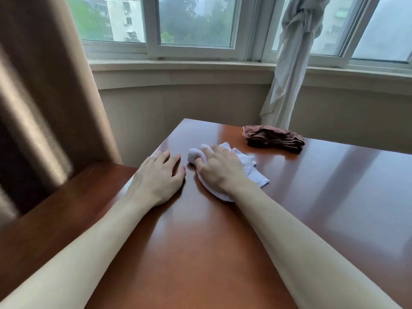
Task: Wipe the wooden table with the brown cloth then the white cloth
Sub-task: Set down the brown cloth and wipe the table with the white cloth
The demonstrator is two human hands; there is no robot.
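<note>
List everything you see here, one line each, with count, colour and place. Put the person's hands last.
wooden table: one, reddish brown and glossy, fills the lower frame.
white cloth: one, white, bunched on the table near its far left corner, under the right hand.
brown cloth: one, dark brown, folded, lying alone on the table's far edge, beyond the white cloth.
lower wooden surface: one, reddish brown, left of the table.
brown curtain: one, tan brown, hanging at left.
white curtain: one, white, knotted, hanging at the window behind the table.
window: curved, white-framed, across the top.
left hand: one, flat on the table beside the white cloth, fingers spread.
right hand: one, pressing on and gripping the white cloth.
</note>
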